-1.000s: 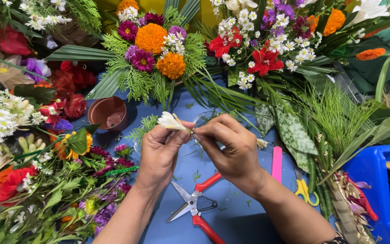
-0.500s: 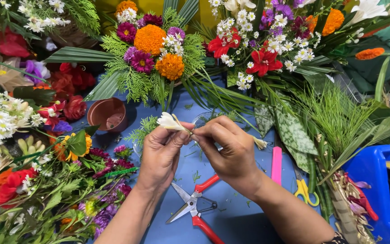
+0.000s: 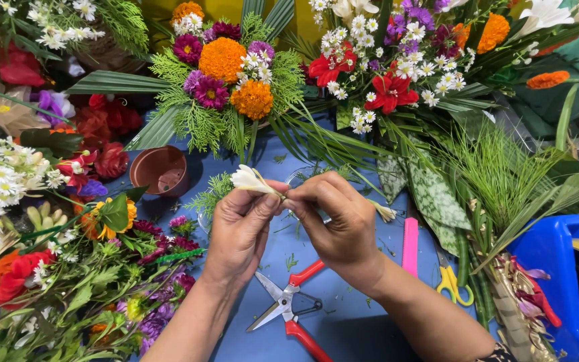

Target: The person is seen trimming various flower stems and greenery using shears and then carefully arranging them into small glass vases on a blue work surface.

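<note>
Fingers of the left hand [image 3: 239, 231] pinch a small white flower [image 3: 248, 178] by its base; right hand [image 3: 340, 224] fingertips close on the same short stem, touching the left fingers. Flower sits above the blue table [image 3: 343, 315], mid-frame, tilted left. Red-handled pruners [image 3: 289, 308] lie open on the table just below the hands. Pink tool [image 3: 410, 247] and yellow scissors [image 3: 450, 281] to the right. Brown pot [image 3: 160, 171] to the upper left. Orange-and-purple bouquet [image 3: 226, 64] behind. Blue jug [image 3: 564, 281] far right.
</note>
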